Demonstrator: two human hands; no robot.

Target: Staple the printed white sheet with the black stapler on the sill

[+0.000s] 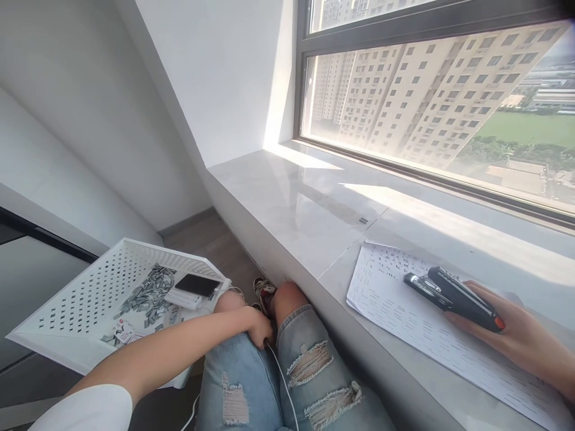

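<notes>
On the ledge at the right, my right hand (498, 317) is closed around a black stapler (458, 294). The stapler sits over a stack of printed paper sheets (386, 293) with handwriting near the top; its jaw end points left. Between the knees, my left hand (260, 328) is closed, its fingers mostly hidden. A white cable (284, 383) comes out beside those fingers; what they hold cannot be made out. Two small grey staple strips (363, 221) lie on the ledge beyond the paper.
Left of the legs, a white perforated basket (76, 299) holds many grey staple strips (153, 293), a dark phone (197, 285) and a white power bank (183, 298). The ledge (269, 197) runs under a window (404, 108); its front edge is beside my knee.
</notes>
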